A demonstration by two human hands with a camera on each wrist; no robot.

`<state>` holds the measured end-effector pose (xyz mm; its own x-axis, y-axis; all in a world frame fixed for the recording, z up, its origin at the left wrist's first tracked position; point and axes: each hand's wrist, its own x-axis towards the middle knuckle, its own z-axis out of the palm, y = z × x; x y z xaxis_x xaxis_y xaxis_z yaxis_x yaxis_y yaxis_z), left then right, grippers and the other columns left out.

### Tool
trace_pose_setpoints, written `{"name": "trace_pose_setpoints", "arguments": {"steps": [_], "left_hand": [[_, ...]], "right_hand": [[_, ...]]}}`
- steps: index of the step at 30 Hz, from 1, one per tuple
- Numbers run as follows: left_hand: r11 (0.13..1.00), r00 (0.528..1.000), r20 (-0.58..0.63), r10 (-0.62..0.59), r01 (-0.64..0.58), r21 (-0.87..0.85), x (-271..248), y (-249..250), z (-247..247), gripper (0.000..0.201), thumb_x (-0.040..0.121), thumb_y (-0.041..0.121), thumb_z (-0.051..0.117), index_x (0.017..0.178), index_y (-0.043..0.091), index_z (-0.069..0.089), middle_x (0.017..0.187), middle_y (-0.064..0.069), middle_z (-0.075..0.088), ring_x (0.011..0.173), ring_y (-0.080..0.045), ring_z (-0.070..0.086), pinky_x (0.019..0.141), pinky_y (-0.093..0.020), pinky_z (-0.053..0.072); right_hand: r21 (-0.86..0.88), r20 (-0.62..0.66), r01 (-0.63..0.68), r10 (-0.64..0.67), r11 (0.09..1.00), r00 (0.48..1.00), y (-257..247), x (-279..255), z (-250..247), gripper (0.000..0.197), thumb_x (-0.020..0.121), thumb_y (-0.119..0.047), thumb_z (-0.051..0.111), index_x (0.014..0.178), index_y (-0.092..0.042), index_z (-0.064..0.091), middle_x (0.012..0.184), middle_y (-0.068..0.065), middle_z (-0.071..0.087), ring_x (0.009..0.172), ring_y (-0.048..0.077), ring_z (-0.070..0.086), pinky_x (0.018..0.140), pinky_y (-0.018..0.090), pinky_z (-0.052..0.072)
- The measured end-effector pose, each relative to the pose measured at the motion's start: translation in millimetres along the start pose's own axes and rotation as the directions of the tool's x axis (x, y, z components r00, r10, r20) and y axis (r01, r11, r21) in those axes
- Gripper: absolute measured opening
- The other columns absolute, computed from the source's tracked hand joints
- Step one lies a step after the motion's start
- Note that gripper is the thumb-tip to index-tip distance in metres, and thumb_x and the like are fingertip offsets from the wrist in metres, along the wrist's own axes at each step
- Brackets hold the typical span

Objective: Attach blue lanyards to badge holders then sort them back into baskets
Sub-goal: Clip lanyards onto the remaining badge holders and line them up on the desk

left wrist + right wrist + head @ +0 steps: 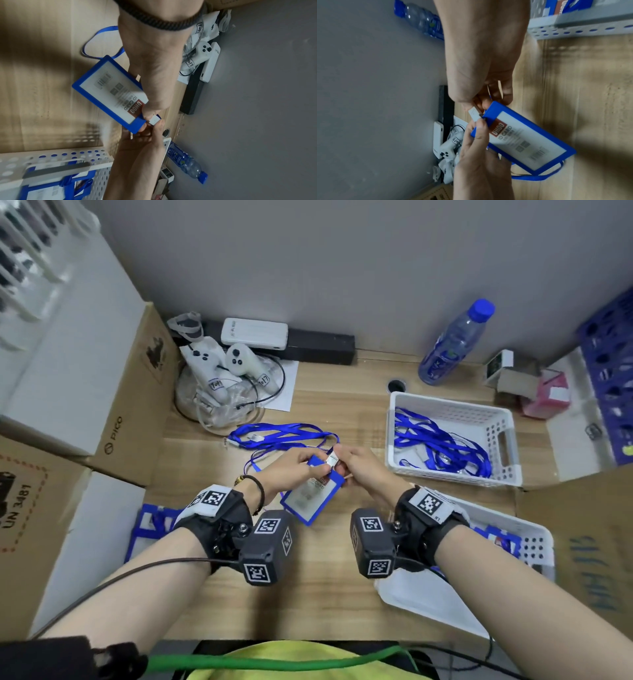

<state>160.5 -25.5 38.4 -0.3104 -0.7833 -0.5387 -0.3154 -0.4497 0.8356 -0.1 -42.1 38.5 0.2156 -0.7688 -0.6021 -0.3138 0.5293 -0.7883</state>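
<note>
The blue-framed plastic badge holder [301,501] is being pinched at its top edge by the left hand [294,469]; the small white lanyard clip [332,461], apparently touching it, is being pinched at the holder's 12 o'clock by the right hand [363,470].

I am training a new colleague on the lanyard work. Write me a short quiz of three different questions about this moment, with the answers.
1. True or false: the badge holder lies flat in a basket.
2. Multiple choice: where is the white clip? A) in the far basket B) pinched between both hands at the holder's top edge C) beside the water bottle
3. Short answer: what fills the far basket?

Key:
1. False. The left hand and the right hand hold it above the table.
2. B.
3. Loose blue lanyards. The water bottle stands behind it.
</note>
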Motion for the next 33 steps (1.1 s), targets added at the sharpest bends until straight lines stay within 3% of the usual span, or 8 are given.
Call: {"name": "trace_pose_setpoints", "arguments": {"steps": [4,8,12,17,21,24,28,33], "left_hand": [[1.0,1.0,-0.011,0.009,-0.009,-0.005,-2,7,9,0.008,0.09,0.021,0.065,0.092,0.013,0.065,0.091,0.002,0.067,0.082,-0.012,0.063,0.076,-0.027,0.049],[1.0,0.999,-0.027,0.022,-0.022,0.004,-9,13,13,0.005,0.091,0.022,0.064,0.091,0.017,0.066,0.092,0.002,0.068,0.082,-0.011,0.064,0.074,-0.024,0.048],[0.995,0.994,-0.086,-0.073,0.067,-0.069,-14,15,13,0.011,0.088,0.035,0.065,0.084,0.027,0.07,0.089,0.002,0.072,0.08,-0.012,0.065,0.075,-0.027,0.047],[0.997,0.986,-0.164,-0.024,0.012,-0.073,-23,14,11,0.015,0.091,0.03,0.065,0.085,0.019,0.072,0.082,0.005,0.071,0.073,-0.006,0.064,0.063,-0.017,0.045],[0.999,0.982,-0.191,0.005,-0.011,-0.033,-26,9,8,0.018,0.092,0.029,0.063,0.088,0.013,0.07,0.09,-0.005,0.072,0.077,-0.011,0.064,0.067,-0.02,0.047],[1.0,0.974,-0.227,0.018,-0.022,-0.014,-29,5,4,0.022,0.091,0.03,0.064,0.089,0.008,0.069,0.088,-0.007,0.071,0.076,-0.012,0.063,0.07,-0.024,0.048],[0.999,0.97,-0.242,0.039,-0.045,-0.019,-32,0,-1,0.016,0.09,0.028,0.066,0.076,0.019,0.069,0.083,-0.003,0.07,0.072,-0.01,0.063,0.065,-0.021,0.048],[0.997,0.969,-0.243,0.047,-0.062,-0.053,-31,-5,-7,0.016,0.09,0.022,0.066,0.074,0.019,0.068,0.08,-0.001,0.068,0.069,-0.009,0.06,0.064,-0.019,0.046]], "right_hand": [[0.112,0.017,-0.007,0.005,0.994,1.0,0,-11,-10,0.032,0.102,-0.027,0.039,0.083,-0.01,0.059,0.064,0.003,0.044,0.057,0.01,0.049,0.049,0.018,0.049],[0.157,0.017,0.013,-0.015,0.988,1.0,-1,-15,-11,0.034,0.102,-0.026,0.04,0.08,-0.01,0.06,0.063,0.003,0.045,0.057,0.01,0.05,0.054,0.022,0.053],[0.105,-0.023,0.084,-0.082,0.991,0.996,-3,-12,-6,0.032,0.101,-0.026,0.043,0.081,-0.008,0.061,0.068,0.005,0.051,0.066,0.015,0.053,0.072,0.032,0.054],[-0.01,-0.049,0.14,-0.141,0.99,0.989,-5,-9,2,0.04,0.099,-0.03,0.047,0.096,0.006,0.065,0.066,0.004,0.054,0.064,0.015,0.054,0.079,0.043,0.055],[-0.021,-0.019,0.097,-0.097,0.995,0.995,-7,-6,10,0.038,0.1,-0.03,0.044,0.097,0.001,0.064,0.068,0.004,0.054,0.068,0.018,0.056,0.08,0.042,0.055],[0.014,0.024,0.069,-0.07,0.997,0.997,-11,-6,15,0.034,0.101,-0.029,0.042,0.083,-0.008,0.063,0.069,0.004,0.056,0.068,0.017,0.058,0.075,0.035,0.055],[0.087,0.051,0.032,-0.037,0.996,0.998,-15,-10,23,0.032,0.102,-0.024,0.042,0.08,-0.01,0.061,0.065,0.002,0.057,0.059,0.01,0.058,0.055,0.021,0.052],[0.155,0.066,-0.001,-0.009,0.988,0.998,-17,-7,28,0.029,0.101,-0.021,0.043,0.081,-0.008,0.059,0.065,0.003,0.055,0.056,0.009,0.058,0.049,0.018,0.051]]}}
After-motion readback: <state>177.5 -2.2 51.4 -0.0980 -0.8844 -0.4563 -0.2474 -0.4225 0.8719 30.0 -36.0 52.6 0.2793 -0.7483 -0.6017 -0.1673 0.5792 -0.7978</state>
